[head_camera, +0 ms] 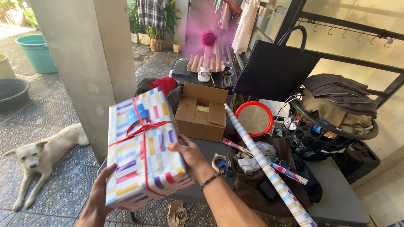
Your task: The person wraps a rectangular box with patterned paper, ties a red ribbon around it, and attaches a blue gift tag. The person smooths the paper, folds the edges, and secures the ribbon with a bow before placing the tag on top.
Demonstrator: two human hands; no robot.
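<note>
Both hands grip the gift box (143,151) from opposite sides: the left hand (99,195) cups its lower left corner from beneath, fingers hidden behind the box, and the right hand (189,153) presses flat against its right side with the thumb on the top face. The box, wrapped in striped paper of many colours and tied with a red ribbon (141,128), is held tilted in the air, above the near left edge of the grey tabletop (336,197) and partly out over the paved floor (54,126).

To its right on the tabletop stand an open cardboard box (202,113), a roll of tape (219,162), a long roll of the same striped paper (269,168) lying slantwise toward the near edge, and a round red-rimmed mirror (254,117). A black basket heaped with clothes (336,117) fills the far right. Behind the gift box rises a concrete pillar (84,63), close to its upper edge. Open room lies to the left, over the floor, where a pale dog (40,153) rests.
</note>
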